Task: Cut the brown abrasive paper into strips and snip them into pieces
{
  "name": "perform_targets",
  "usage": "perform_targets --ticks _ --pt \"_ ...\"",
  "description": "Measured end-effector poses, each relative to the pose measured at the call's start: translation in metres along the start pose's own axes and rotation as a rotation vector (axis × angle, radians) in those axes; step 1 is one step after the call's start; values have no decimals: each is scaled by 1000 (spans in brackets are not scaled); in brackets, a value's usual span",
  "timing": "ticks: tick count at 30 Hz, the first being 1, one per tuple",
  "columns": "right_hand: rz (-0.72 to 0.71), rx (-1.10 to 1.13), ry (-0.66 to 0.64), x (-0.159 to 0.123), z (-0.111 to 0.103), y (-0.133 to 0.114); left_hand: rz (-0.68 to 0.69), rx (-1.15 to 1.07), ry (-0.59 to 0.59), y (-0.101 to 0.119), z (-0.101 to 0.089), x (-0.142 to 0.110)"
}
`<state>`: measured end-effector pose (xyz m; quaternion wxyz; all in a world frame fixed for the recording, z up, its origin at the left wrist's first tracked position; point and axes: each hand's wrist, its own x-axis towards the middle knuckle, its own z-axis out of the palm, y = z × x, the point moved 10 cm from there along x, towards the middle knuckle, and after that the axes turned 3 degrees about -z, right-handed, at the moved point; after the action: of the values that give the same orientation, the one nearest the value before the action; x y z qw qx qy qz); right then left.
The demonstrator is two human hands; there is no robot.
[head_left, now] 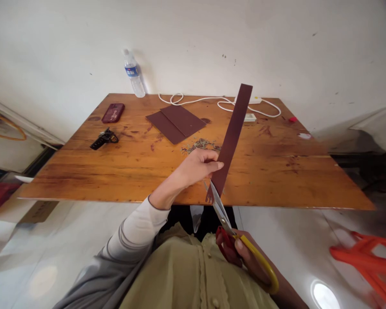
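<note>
My left hand pinches a long dark brown strip near its lower end, the strip standing tilted above the table's front edge. My right hand is closed around the handles of a pair of scissors, one handle yellow and one red. The scissor blades are parted at the strip's lower end, where thin cut slivers hang. Just beyond my left hand lies a pile of small shredded scraps. Two flat brown sheets overlap on the table behind the scraps.
On the wooden table are a dark red phone, a black strap-like item and a water bottle. A white cable runs along the wall side. An orange-red stool stands at right on the floor.
</note>
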<state>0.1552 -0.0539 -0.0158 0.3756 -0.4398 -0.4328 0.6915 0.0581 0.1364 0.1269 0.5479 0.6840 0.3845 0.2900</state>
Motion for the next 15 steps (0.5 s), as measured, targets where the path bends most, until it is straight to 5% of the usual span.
perform_targets --ticks 11,15 --pt "36 29 -50 6 1 2 -15 54 -84 -1 6 9" --pt "61 -45 39 5 -3 -7 -33 41 -61 -5 1 10"
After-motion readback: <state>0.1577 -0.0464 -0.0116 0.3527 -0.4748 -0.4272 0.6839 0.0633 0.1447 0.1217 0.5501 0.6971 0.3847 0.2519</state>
